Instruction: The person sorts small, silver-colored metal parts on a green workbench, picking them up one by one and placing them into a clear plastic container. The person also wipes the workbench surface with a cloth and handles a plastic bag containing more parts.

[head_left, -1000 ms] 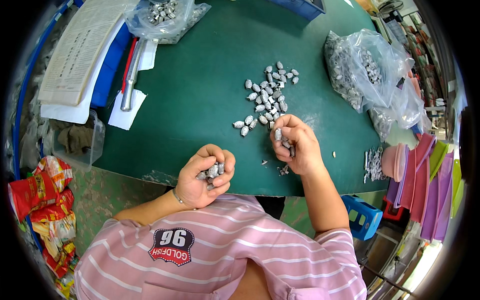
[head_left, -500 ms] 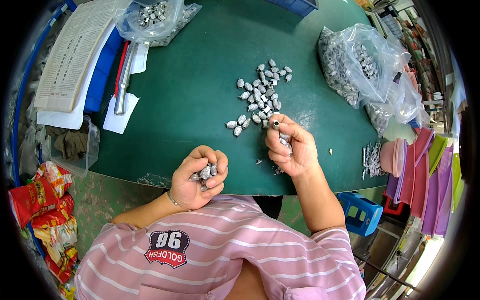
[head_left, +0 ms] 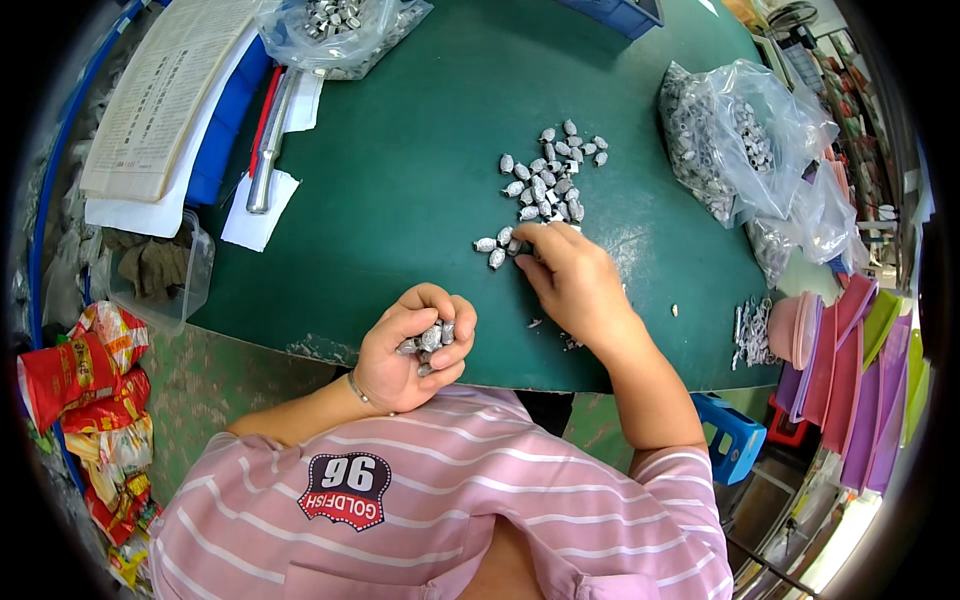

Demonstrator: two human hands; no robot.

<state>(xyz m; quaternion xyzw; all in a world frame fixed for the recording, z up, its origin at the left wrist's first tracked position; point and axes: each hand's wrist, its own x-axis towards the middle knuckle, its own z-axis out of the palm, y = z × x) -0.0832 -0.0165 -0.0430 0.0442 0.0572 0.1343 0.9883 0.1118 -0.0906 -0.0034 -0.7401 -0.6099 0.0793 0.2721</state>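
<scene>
Several small grey barrel-shaped metal beads (head_left: pixel 432 338) rest in my left hand (head_left: pixel 388 362), whose fingers curl round them just above the table's near edge. My right hand (head_left: pixel 572 277) is palm down at the near side of a loose pile of similar beads (head_left: pixel 540 186). Its thumb and forefinger close on a bead (head_left: pixel 514 246) at the pile's edge. The other fingers and the palm are turned away, so anything else inside that hand is hidden. Two or three beads (head_left: pixel 496 259) lie just left of those fingertips.
On the green table (head_left: pixel 400 180), a clear bag of metal parts (head_left: pixel 700 140) stands right and another bag (head_left: pixel 345 40) far left. A metal rod-like tool (head_left: pixel 270 150) lies on paper beside a blue bin (head_left: pixel 222 135). Pink and purple plastic pieces (head_left: pixel 850 380) stand at the right edge.
My right hand has turned palm down and reached to the pile; before, it was raised with a bead at its fingertips and more in the palm. My left hand keeps its beads.
</scene>
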